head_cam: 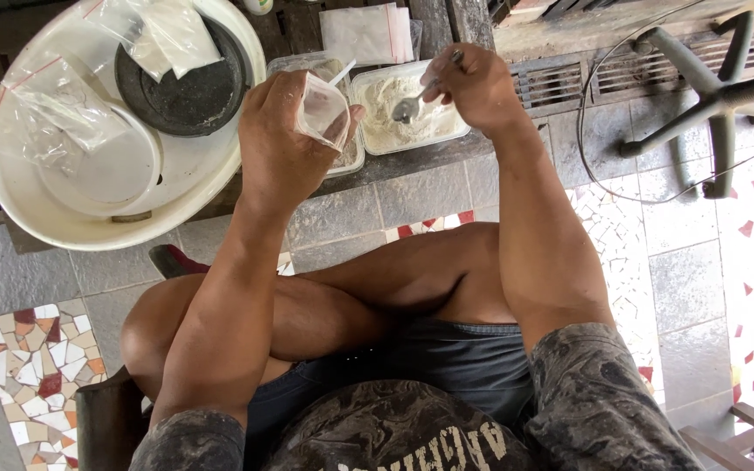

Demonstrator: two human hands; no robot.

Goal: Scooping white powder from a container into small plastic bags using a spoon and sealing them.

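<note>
My left hand (283,144) holds a small clear plastic bag (320,109) open, with a little white powder inside. My right hand (475,85) grips a metal spoon (412,105) whose bowl rests over white powder in a clear rectangular container (458,131). A second clear container (285,65) sits partly hidden behind my left hand and the bag. Both containers stand on a low dark wooden ledge.
A large white basin (71,218) at left holds a black round scale pan (189,92), a white lid and several clear zip bags (50,105). More bags (368,33) lie beyond the containers. An office chair base (713,96) and cable lie at right. My crossed legs sit below.
</note>
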